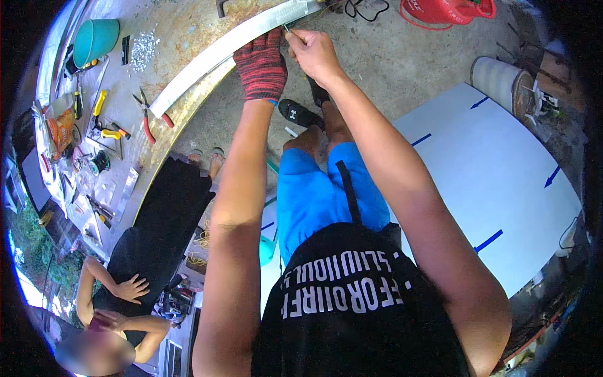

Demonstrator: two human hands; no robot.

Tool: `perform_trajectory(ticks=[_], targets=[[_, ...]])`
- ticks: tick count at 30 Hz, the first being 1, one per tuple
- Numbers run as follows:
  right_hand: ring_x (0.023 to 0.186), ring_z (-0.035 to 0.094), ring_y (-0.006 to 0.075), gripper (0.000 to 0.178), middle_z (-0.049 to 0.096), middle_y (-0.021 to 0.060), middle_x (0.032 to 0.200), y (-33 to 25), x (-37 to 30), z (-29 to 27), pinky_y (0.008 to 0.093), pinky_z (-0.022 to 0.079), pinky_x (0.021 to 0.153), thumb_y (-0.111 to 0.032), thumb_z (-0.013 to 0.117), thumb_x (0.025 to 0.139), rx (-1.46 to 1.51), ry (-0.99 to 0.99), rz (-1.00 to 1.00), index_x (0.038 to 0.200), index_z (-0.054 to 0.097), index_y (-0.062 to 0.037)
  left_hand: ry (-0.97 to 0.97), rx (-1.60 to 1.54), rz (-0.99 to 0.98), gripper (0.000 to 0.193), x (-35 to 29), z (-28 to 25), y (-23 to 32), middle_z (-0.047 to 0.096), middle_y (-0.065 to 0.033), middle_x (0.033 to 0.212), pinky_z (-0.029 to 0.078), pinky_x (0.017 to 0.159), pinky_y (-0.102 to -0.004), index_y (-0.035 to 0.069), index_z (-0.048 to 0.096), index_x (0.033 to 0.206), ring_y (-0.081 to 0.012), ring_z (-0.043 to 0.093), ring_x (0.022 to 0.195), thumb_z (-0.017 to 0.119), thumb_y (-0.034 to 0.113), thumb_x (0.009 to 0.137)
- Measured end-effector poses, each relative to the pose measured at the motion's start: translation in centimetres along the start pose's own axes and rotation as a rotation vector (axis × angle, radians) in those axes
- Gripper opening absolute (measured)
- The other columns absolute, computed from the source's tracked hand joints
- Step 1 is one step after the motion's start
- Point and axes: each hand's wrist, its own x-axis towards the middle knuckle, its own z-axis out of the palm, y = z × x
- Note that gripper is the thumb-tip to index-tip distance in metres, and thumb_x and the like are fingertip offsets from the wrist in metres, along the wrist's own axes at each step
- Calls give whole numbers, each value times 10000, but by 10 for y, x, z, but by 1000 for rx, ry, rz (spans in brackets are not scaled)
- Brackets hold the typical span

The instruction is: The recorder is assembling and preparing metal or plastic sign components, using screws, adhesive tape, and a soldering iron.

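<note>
On the bench (179, 38) we see a teal bucket (94, 44) and an orange packet (61, 135) toward the far edge and red-handled pliers (148, 129) by the near edge, while a red tub (436, 14) rests on the floor (377, 56).

A workshop — pliers (147, 117), spool (99, 163), shiny bits (144, 50) on a worktable (182, 30).

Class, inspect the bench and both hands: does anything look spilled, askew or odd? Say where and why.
Small silvery pieces lie loosely scattered near the teal bucket, perhaps spilled. Oddly mismatched, the left hand is gloved while the right hand is bare.
</note>
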Motion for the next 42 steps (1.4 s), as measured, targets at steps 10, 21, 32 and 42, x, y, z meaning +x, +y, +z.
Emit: perform_trajectory(ticks=[10,21,32,42], targets=[[619,658,270,305,687,143,696,9,2,1,398,511,639,-282,606,951,85,62,-57,947,730,-4,58,78,-8,525,5,4,3,517,-145,1437,300,1116,-541,177,592,1334,-359,421,1375,620,170,809],[606,640,136,319,687,81,705,-5,-8,-3,319,523,592,-235,570,990,-6,16,-92,1193,688,-18,-26,93,-60,554,2,2,3,528,-133,1431,308,1119,-533,190,600,1336,-351,428,1369,655,214,785],[565,609,184,294,630,113,623,-11,-7,-7,375,488,585,-254,564,973,-137,15,-102,1125,708,-47,-43,158,-57,562,2,3,2,537,-132,1407,332,1092,-521,202,604,1334,-342,441,1355,640,193,773],[712,710,312,266,705,185,768,-22,-6,-15,409,533,675,-240,592,943,17,-96,48,1017,706,-11,-5,157,-72,618,-5,13,0,509,-118,1423,305,1099,-528,221,595,1340,-343,406,1372,690,320,738]])
